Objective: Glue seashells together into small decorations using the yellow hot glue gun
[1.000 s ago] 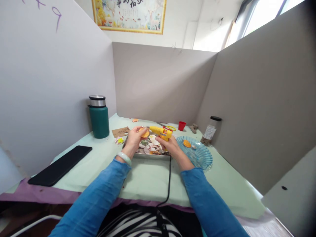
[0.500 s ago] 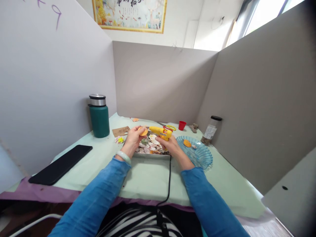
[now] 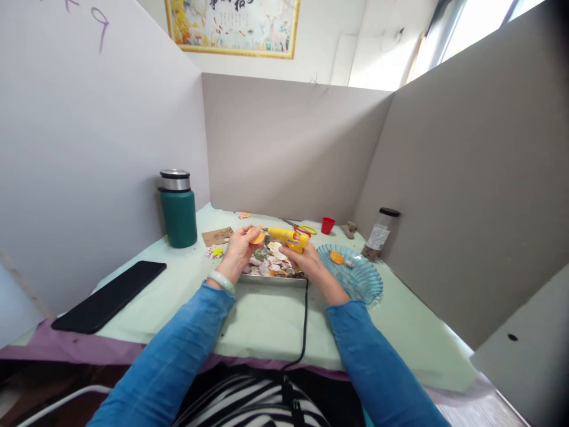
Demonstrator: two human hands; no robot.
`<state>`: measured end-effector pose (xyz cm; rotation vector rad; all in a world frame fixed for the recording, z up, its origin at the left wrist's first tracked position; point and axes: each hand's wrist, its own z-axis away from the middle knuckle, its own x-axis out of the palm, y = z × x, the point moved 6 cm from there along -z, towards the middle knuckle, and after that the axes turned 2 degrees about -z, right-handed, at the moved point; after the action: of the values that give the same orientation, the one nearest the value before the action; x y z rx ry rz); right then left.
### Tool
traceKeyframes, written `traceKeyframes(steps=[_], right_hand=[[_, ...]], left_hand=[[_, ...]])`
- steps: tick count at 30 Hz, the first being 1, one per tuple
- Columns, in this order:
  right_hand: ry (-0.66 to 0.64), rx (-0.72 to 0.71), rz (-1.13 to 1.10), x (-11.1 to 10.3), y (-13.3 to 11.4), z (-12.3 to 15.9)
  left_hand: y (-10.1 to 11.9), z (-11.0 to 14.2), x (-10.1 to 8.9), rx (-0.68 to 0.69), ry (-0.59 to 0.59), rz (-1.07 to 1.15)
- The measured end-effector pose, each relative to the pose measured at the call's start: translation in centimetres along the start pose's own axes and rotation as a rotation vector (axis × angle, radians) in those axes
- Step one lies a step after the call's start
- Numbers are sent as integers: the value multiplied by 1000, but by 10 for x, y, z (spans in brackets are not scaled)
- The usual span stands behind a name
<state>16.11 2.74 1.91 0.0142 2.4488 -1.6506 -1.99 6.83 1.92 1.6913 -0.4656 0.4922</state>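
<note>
An orange shell is pinched between the thumb and fingers of my left hand. My right hand grips a yellow glue gun, whose nozzle points left and lies at the shell's edge; I cannot tell whether they touch. Beneath both hands is a metal tray filled with many mixed shells. From the glue gun a black cord runs down over the table's front edge. Right of my right hand is a blue glass plate bearing an orange shell and a small speckled shell.
A green bottle and a black phone-like slab occupy the left side. Behind the tray lie a brown card, scissors and a red cup. A black-lidded jar leans by the right partition. Grey partitions enclose three sides.
My left hand and its shell have shifted very slightly left, away from the nozzle. The right hand and glue gun look almost unmoved.
</note>
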Motion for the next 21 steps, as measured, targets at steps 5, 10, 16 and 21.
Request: traceKeyframes(steps=[5,10,16,21], right_hand=[[21,3,12,0,-4,2],[47,12,25,-2,-2,2],[56,13,47,-3,0,0],[55,2,55,-3,1,0]], left_hand=[[0,1,-1,11,10,-13],[-1,5,3,18,-20,-103],[-1,6,4,28,-40,-122],[-2,6,6,22,-56,-151]])
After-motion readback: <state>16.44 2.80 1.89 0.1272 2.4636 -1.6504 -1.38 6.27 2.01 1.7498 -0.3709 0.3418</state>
